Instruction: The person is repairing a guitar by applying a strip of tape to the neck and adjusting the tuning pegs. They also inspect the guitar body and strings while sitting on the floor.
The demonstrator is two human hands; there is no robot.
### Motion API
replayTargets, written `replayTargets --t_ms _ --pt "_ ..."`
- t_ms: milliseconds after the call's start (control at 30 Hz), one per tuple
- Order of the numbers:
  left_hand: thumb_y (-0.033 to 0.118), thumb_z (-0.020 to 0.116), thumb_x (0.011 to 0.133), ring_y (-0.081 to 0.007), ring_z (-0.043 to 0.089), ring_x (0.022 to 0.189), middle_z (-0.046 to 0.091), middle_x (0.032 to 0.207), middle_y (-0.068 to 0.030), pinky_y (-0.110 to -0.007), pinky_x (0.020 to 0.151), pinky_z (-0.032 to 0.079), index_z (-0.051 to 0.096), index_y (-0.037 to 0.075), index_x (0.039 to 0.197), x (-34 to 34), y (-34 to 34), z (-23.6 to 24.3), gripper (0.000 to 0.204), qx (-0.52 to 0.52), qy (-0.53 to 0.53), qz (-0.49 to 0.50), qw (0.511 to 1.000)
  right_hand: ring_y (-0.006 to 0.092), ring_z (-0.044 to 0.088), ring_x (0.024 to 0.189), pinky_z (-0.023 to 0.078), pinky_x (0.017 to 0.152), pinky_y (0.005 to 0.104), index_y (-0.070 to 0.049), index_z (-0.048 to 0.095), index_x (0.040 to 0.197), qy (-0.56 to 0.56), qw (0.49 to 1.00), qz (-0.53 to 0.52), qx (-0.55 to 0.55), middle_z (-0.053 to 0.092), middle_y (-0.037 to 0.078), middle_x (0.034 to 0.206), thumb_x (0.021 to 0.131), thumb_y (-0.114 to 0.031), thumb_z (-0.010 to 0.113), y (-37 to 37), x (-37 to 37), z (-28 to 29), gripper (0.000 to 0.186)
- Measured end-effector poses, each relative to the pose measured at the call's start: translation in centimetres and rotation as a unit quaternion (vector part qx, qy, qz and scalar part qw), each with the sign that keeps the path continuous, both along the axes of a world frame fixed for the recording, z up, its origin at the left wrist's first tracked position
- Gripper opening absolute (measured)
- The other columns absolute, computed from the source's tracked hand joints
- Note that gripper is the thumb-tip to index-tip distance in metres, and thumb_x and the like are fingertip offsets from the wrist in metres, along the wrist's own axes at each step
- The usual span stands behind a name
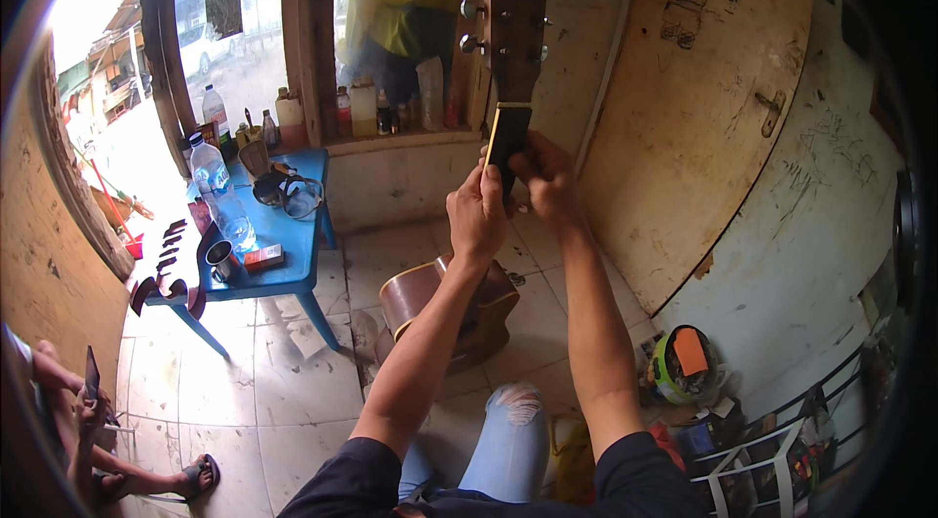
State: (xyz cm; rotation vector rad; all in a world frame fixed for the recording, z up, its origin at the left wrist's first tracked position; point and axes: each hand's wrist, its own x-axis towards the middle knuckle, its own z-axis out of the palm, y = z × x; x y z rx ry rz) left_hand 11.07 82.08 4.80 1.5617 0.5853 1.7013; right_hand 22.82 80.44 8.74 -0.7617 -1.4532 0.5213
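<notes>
In front of me a guitar neck [506,142] stands up, with its dark brown headstock [516,24] at the top and silver tuning pegs on both sides. I make out no strings. My left hand [477,215] is closed on the neck's left edge, thumb pointing up along a pale strip. From the right, my right hand [549,184] grips the neck with bent fingers, some of them hidden behind it. Lower down, a brown guitar body [415,291] with a light edge is partly covered by my left forearm. Whether it joins the neck, I cannot tell.
A blue table [298,264] at the left carries a plastic bottle [220,191], a metal cup [223,259] and a small red box [264,257]. Bottles line the window sill. A bucket [681,366] and a white rack [782,469] are at right. Another person's foot [200,477] is lower left.
</notes>
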Motion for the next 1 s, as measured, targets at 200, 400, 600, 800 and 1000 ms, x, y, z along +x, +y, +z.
replayTargets --t_ms 200,400,600,800,1000 --pt "0.046 0.042 0.106 -0.0159 0.062 0.051 0.059 0.055 -0.0074 -0.033 0.052 0.047 0.066 -0.003 0.089 0.07 0.47 -0.49 0.058 0.014 0.012 0.008 1.000 0.0067 0.058 0.083 0.048 0.073 0.0238 0.000 0.062 0.123 -0.021 0.999 -0.027 0.011 0.068 0.001 0.097 0.092 0.011 0.055 -0.22 -0.20 -0.11 0.033" --pt "0.045 0.042 0.107 -0.0143 0.062 0.051 0.060 0.056 -0.0072 -0.032 0.051 0.046 0.068 -0.003 0.101 0.25 -0.04 -0.10 0.055 -0.005 0.004 -0.001 1.000 0.0079 0.060 0.086 0.050 0.076 0.0243 0.002 0.062 0.123 0.007 1.000 -0.002 0.024 0.069 0.004 0.099 0.093 0.011 0.055 -0.32 -0.42 -0.10 0.032" --pt "0.044 0.041 0.108 -0.0147 0.063 0.052 0.060 0.056 -0.0064 -0.032 0.051 0.047 0.068 -0.002 0.108 -0.05 -0.15 -0.01 0.054 -0.004 0.000 -0.021 1.000 0.0080 0.059 0.085 0.050 0.076 0.0245 0.002 0.063 0.122 0.015 1.000 0.003 0.014 0.069 0.004 0.099 0.093 0.010 0.055 -0.57 -0.70 0.08 0.031" --pt "0.052 0.032 0.108 -0.0149 0.061 0.053 0.062 0.059 -0.0067 -0.032 0.050 0.046 0.065 -0.002 0.090 -0.17 0.08 -0.16 0.065 0.016 0.004 -0.018 1.000 0.0075 0.059 0.084 0.049 0.075 0.0247 0.002 0.063 0.121 0.009 1.000 -0.001 0.005 0.068 0.003 0.097 0.093 0.009 0.056 -0.68 -0.54 0.14 0.030" --pt "0.048 0.035 0.108 -0.0172 0.062 0.051 0.059 0.057 -0.0079 -0.033 0.050 0.046 0.063 -0.003 0.089 -0.06 0.01 -0.13 0.061 0.019 0.009 -0.003 1.000 0.0084 0.059 0.086 0.050 0.077 0.0247 0.002 0.063 0.123 0.010 1.000 -0.002 0.006 0.068 0.003 0.099 0.093 0.010 0.055 -0.62 -0.35 0.08 0.032"
